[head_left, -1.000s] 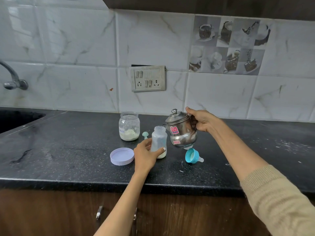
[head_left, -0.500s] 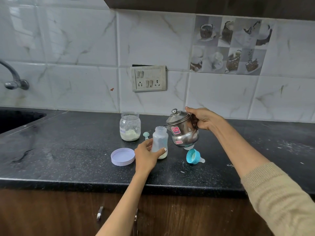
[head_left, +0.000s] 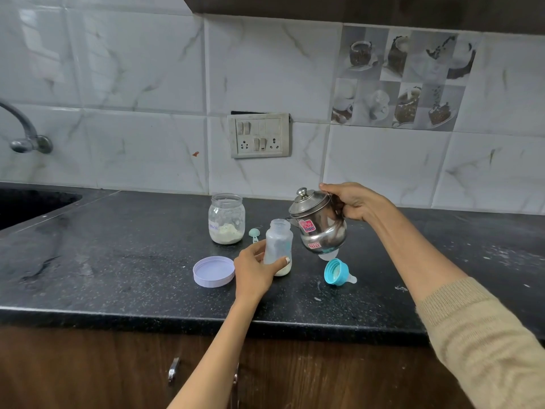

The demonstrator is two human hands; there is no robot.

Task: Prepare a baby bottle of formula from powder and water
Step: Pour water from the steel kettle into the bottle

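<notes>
An open clear baby bottle (head_left: 278,242) stands on the black counter (head_left: 118,261) with pale powder at its bottom. My left hand (head_left: 253,273) grips its lower part. My right hand (head_left: 354,203) holds a small steel kettle (head_left: 318,224) by its handle, tilted left, its spout right at the bottle's mouth. A glass jar of formula powder (head_left: 226,219) stands open behind the bottle. A small teal scoop (head_left: 254,234) lies between jar and bottle. The bottle's teal ring with its teat (head_left: 337,272) lies to the right.
The jar's lilac lid (head_left: 213,272) lies upside down left of my left hand. A clear cap (head_left: 328,255) peeks out under the kettle. A sink (head_left: 29,203) and tap (head_left: 23,134) are at the far left. A switch panel (head_left: 259,135) is on the tiled wall.
The kettle has tipped further left and its spout has come closer to the bottle's mouth. My left hand keeps its grip on the bottle.
</notes>
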